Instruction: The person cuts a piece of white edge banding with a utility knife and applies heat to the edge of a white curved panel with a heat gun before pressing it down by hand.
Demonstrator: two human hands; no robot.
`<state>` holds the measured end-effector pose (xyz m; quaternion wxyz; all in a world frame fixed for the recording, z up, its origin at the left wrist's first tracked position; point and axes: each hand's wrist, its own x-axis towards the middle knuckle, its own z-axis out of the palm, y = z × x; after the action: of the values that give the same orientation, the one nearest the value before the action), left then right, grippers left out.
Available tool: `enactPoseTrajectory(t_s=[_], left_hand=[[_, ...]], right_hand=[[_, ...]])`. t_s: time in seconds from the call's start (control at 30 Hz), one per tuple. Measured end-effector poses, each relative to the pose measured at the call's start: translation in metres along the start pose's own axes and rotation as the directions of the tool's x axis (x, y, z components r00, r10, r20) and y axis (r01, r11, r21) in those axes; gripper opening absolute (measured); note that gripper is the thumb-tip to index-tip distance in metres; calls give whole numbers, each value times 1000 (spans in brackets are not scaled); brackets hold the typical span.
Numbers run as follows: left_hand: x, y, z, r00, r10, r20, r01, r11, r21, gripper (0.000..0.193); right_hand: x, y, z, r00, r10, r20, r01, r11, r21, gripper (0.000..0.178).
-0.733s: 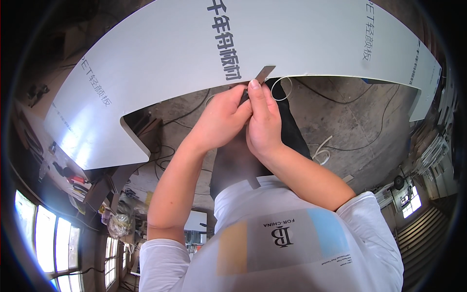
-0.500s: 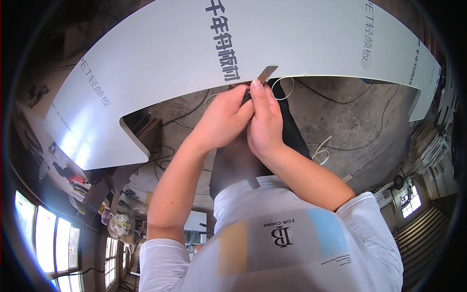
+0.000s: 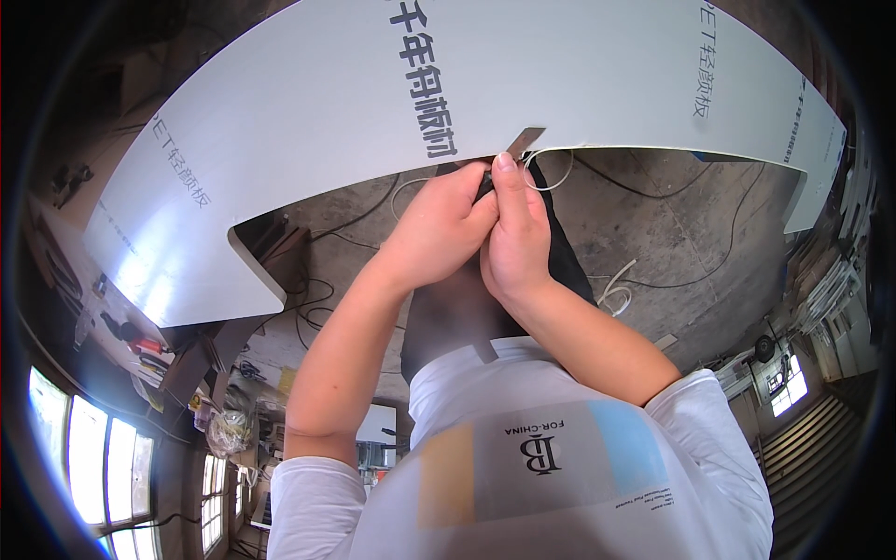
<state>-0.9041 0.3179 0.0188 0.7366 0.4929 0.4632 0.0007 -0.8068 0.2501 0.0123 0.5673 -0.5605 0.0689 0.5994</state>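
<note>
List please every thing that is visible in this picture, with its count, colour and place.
board: one, white with dark print, curving across the upper part, its near edge in front of the hands
metal blade: one, grey, a thin tip at the board's edge, held above the fingers
cord loop: one, whitish, just right of the blade, under the board's edge
cables: several, dark, on the concrete floor
windows: several, bright, lower left
T-shirt: one, white with coloured print, bottom centre
left hand: one, closed against the right hand
right hand: one, gripping the blade's dark handle, thumb up
</note>
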Motion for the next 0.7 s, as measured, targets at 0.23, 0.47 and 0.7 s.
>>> enactPoseTrajectory(t_s=[0.23, 0.47, 0.7], left_hand=[[9, -2, 18, 1000, 8, 15, -8, 1000, -21, 21], [-10, -13, 18, 991, -121, 57, 130, 964, -232, 21], [-18, -17, 3, 984, -164, 72, 178, 944, -276, 26]], right_hand=[[5, -4, -22, 1000, 14, 24, -15, 999, 32, 28], [-5, -16, -38, 995, 39, 96, -32, 997, -76, 34], [-27, -64, -93, 836, 518, 178, -266, 668, -695, 21]])
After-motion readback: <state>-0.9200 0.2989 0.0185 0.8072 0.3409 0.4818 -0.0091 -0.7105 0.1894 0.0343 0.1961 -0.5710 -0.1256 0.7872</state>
